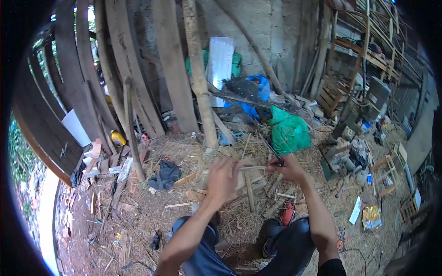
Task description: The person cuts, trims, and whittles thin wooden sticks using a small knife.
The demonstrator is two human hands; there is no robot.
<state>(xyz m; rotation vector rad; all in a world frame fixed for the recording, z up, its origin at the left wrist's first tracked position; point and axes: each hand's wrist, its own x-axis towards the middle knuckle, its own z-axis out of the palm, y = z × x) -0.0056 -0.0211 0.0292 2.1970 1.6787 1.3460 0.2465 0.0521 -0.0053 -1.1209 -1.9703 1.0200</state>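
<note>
My left hand [223, 179] is in the middle of the view, its fingers closed around a thin pale wooden strip [252, 168]. The strip runs across toward my right hand [291, 169], which grips a knife [271, 151] with a dark handle. The narrow blade points up and to the left, away from me. Where the strip meets my right hand, the fingers partly hide it. Below and between my hands, pieces of wood [250, 191] lie on the ground.
Wood shavings and scraps litter the ground. A dark cloth [165, 175] lies left of my hands, and a green sack [290, 132] sits beyond my right hand. A red object [287, 212] is near my knees. Wooden posts [202, 99] stand ahead; a yellow bottle [118, 138] is farther left.
</note>
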